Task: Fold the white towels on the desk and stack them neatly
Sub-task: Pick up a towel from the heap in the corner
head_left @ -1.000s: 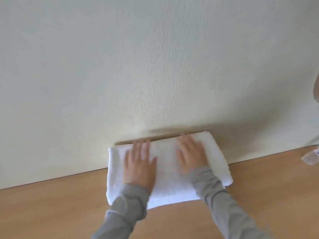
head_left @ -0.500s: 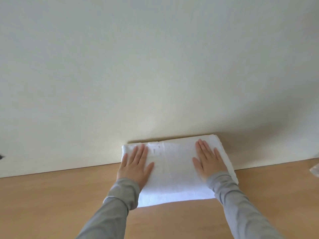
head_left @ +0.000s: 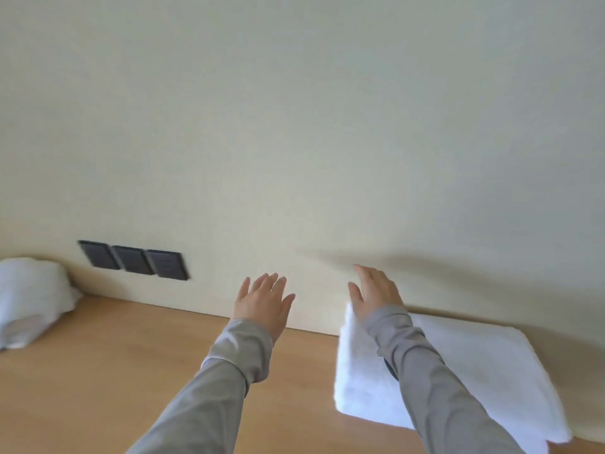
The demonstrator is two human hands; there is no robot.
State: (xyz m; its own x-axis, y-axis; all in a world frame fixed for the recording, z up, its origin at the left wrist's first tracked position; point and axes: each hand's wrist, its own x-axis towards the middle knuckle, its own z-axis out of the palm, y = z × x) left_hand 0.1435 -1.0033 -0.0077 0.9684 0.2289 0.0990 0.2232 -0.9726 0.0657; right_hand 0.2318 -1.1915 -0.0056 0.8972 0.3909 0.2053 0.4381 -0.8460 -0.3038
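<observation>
Heap (head_left: 29, 296), nine o'clock: white terry towel, unfolded, crumpled into a soft rounded mound on the desk (head_left: 98, 371), against the wall (head_left: 294, 126).

Plates (head_left: 134, 260), between nine and ten o'clock: three dark, flat, squarish wall fittings in a row, slightly blurred. Whether they were switches or sockets could not be told.

Left hand (head_left: 263, 303), six o'clock: held above bare desk, fingers straight and a little apart, holding nothing. Grey knit sleeve to the wrist.

Right hand (head_left: 375, 291), just right of it: fingers straight and close together, thumb out, holding nothing. It was over the far left corner of the towel, contact unclear.

Towel (head_left: 474, 362), four o'clock: white, folded into a thick flat rectangle, nap fluffy, edges fairly square, lying on the desk hard against the wall.

Desk: smooth pale wood-grain top.

Wall: matt cream, faintly textured.

Step in hand, by judgement: one towel looked finished, with both hands free and angled toward nine o'clock. The next move would call for reaching the heap, finding two corners and spreading it flat before folding. Limp terry would likely sag and bunch.
</observation>
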